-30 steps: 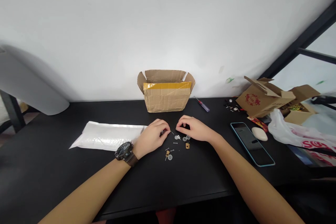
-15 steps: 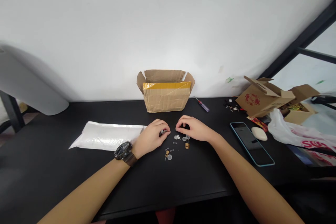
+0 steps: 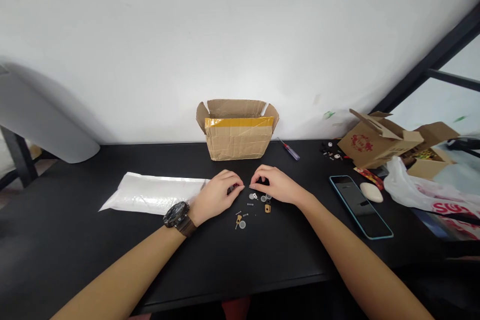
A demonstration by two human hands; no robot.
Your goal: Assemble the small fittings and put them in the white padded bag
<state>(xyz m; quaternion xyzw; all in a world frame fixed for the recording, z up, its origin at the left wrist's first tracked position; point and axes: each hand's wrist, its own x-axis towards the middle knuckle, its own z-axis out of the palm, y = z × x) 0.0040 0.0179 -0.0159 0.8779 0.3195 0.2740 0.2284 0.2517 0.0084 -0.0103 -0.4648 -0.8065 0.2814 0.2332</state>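
Over the middle of the black table, my left hand (image 3: 222,192) is closed in a pinch, with part of a small dark and red item showing behind its fingers. Facing it, my right hand (image 3: 275,184) pinches thumb and finger together; anything between them is too small to name. A narrow gap separates the fingertips. Below the hands lie a clear disc (image 3: 242,225), a tan piece (image 3: 238,219), another tan piece (image 3: 267,208), small springs (image 3: 250,204), a small metal plate (image 3: 255,196) and several more discs close to my right hand.
An open cardboard box (image 3: 239,140) stands behind the hands, a screwdriver (image 3: 289,151) to its right. A white padded packet (image 3: 157,194) lies left. Rightward are a phone (image 3: 360,207), a white rounded object (image 3: 371,192), a plastic bag (image 3: 416,190) and another box (image 3: 369,145).
My right hand's fingertips have shifted slightly left, towards my left hand, narrowing the gap. Less of the item in my left hand's fingers shows. The loose parts have not moved.
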